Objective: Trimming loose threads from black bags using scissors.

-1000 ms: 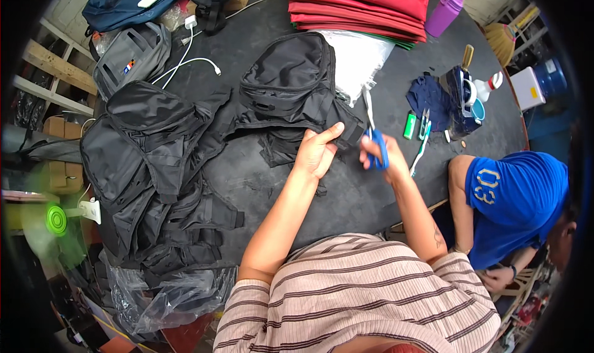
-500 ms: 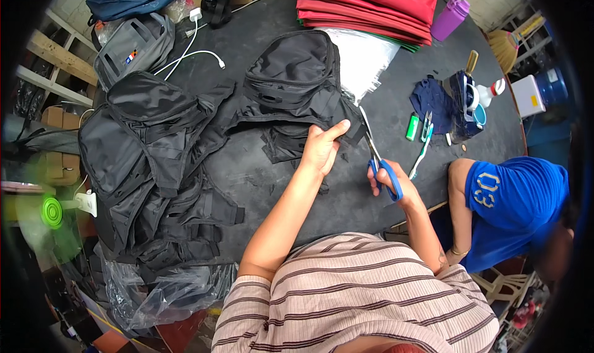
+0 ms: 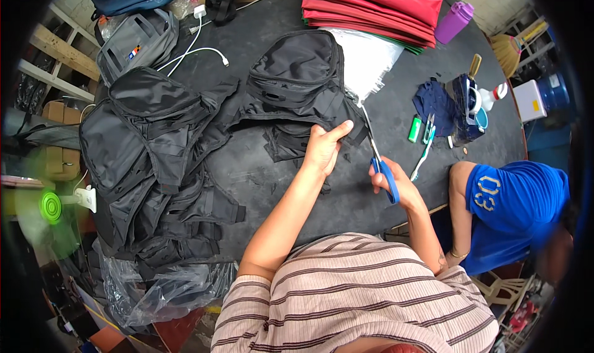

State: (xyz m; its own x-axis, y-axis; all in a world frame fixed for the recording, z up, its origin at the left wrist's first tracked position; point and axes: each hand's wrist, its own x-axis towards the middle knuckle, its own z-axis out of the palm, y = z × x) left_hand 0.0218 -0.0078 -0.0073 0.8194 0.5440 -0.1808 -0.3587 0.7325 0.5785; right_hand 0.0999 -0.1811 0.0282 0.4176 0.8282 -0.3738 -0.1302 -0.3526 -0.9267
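Observation:
A black fabric bag (image 3: 296,62) with straps lies in front of me on the dark table. My left hand (image 3: 324,150) grips the near edge of this bag between thumb and fingers. In my right hand (image 3: 396,183) are blue-handled scissors (image 3: 385,178), fingers wrapped round the handles. Their blades point away from me and look closed, with the tips at the bag's right edge beside a strap. Whether thread or cloth lies at the tips is too small to tell.
More black bags (image 3: 142,130) are heaped at the left. Folded red fabric (image 3: 371,9) lies on clear plastic (image 3: 371,59) at the back. Right of me are a green lighter (image 3: 414,129), small snips (image 3: 428,127), a toothbrush (image 3: 423,155) and a purple bottle (image 3: 453,22). A person in blue (image 3: 516,214) sits close at the right.
The scissors have closed, their handles drawing together in my right hand. My left hand keeps its grip on the bag. The whole view has shifted slightly.

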